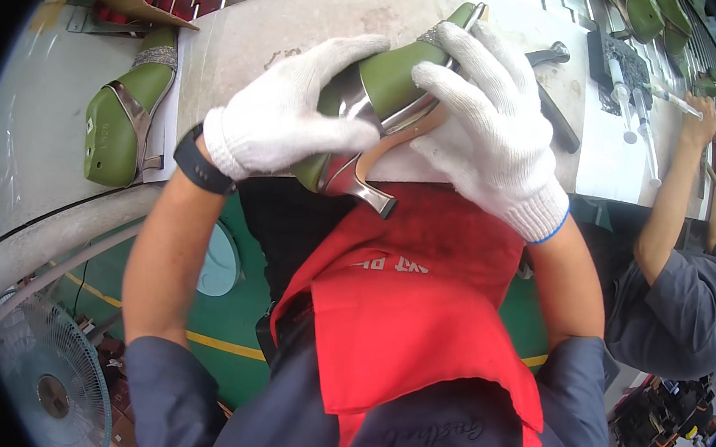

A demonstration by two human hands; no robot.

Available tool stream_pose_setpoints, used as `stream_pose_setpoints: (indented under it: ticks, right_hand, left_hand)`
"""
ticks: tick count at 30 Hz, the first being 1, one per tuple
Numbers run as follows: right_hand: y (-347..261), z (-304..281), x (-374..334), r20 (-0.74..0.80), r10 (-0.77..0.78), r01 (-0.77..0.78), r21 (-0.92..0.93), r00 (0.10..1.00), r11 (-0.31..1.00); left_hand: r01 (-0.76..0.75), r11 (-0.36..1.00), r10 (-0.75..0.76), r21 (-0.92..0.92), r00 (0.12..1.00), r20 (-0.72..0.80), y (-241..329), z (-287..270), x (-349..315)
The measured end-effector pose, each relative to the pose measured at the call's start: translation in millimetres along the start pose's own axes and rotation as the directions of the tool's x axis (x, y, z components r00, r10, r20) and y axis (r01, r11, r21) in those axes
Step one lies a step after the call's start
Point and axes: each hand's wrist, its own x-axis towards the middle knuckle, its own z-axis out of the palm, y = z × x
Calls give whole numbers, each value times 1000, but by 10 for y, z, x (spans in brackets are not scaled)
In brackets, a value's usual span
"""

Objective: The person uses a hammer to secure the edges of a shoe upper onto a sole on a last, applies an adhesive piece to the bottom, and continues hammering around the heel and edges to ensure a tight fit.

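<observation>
I see left hand (293,114) and right hand (486,127) gripping the green high-heeled shoe (381,94), toe up-right, heel down-left, its midsection hidden by gloves.

At the near edge of the tabletop (290,25), the left hand (281,119) and the right hand (486,127) hold a high-heeled shoe (381,94) between them, its heel over the edge toward the person. A second shoe (123,116) lies on the tabletop to the left, a hammer (557,117) just right of the right hand, and syringes (633,106) further right. More shoes (641,7) sit at the far right, behind a co-worker's arm (670,188); a fan (49,395) stands on the floor, lower left.
</observation>
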Motion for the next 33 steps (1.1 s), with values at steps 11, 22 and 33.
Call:
stream_pose_setpoints:
  ticks: [11, 22, 33]
  right_hand:
    - [76, 10, 206, 122, -38, 44, -45, 992, 998]
    - [264, -237, 84, -151, 292, -301, -38, 944, 953]
    - [298, -302, -216, 75, 612, -573, -280, 787, 771]
  left_hand:
    - [16, 1000, -18, -11, 970, -244, 87, 403, -23]
    - [9, 994, 24, 108, 955, -296, 120, 388, 9]
    - [14, 984, 15, 177, 986, -164, 349, 383, 476]
